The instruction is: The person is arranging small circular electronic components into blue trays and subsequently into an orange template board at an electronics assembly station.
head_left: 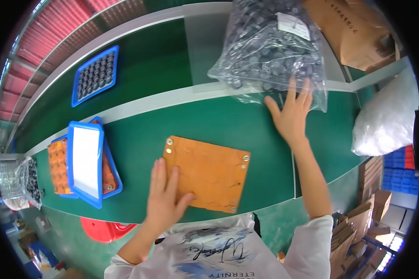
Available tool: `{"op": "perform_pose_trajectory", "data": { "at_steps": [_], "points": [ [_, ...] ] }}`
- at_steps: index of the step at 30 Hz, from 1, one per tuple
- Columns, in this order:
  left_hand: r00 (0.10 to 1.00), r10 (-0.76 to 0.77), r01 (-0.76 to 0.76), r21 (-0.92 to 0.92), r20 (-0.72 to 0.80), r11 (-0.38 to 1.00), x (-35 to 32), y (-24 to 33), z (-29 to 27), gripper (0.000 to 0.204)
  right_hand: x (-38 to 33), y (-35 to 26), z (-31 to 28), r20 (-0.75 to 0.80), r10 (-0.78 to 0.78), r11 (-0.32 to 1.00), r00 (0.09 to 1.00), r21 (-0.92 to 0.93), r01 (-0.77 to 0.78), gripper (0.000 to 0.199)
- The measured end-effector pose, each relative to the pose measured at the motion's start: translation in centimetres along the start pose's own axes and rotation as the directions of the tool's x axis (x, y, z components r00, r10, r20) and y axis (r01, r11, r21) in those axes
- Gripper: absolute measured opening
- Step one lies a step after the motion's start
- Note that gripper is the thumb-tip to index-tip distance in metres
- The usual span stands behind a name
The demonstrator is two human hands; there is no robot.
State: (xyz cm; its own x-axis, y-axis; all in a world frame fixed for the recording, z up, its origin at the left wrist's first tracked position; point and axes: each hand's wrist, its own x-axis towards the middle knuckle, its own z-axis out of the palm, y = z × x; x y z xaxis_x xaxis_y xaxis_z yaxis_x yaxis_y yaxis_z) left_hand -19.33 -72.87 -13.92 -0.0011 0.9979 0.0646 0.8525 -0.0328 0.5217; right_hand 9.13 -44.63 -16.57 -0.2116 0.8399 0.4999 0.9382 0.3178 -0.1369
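A flat orange-brown plate [209,174] with metal studs at its corners lies slightly turned on the green tabletop. My left hand [165,197] rests at its left edge, fingers stretched out, the thumb over the plate's lower left corner. Farther off to the right, my right hand [292,114] reaches up with fingers spread to the lower edge of a large clear plastic bag [270,51] full of small dark grey round parts. Its fingertips overlap the bag's near edge; whether they press on it I cannot tell. Nothing is held in either hand.
On the left, blue trays [101,186] with orange plates are stacked, a white-bottomed blue tray [85,160] on top. A blue tray of dark round parts [96,76] sits on the green strip behind. At right are a brown paper sack [354,32] and a white plastic bag [384,121].
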Motion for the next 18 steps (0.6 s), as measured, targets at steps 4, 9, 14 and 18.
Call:
{"op": "perform_pose_trajectory", "data": {
  "at_steps": [4,9,14,18],
  "points": [
    [0.995,-0.075,0.085,-0.181,0.062,0.98,-1.3,4.9,1.9,0.096,3.1,1.1,1.5,-0.066,-0.069,0.998,0.995,-0.007,0.068,0.084],
    [0.999,-0.026,0.022,-0.195,-0.019,0.98,0.0,6.1,1.2,0.081,1.4,0.6,1.8,-0.036,-0.07,0.996,0.997,-0.056,0.068,0.057],
    [0.963,0.202,-0.242,-0.247,-0.177,0.938,8.1,4.5,0.8,0.059,-0.5,-0.8,0.2,0.014,-0.125,0.982,0.992,0.147,0.121,0.046],
    [0.864,0.38,-0.417,-0.048,-0.33,0.907,19.4,5.5,4.7,0.046,-2.5,-2.1,-1.8,-0.033,-0.249,0.951,0.968,0.182,0.251,0.037]
  ]
}}
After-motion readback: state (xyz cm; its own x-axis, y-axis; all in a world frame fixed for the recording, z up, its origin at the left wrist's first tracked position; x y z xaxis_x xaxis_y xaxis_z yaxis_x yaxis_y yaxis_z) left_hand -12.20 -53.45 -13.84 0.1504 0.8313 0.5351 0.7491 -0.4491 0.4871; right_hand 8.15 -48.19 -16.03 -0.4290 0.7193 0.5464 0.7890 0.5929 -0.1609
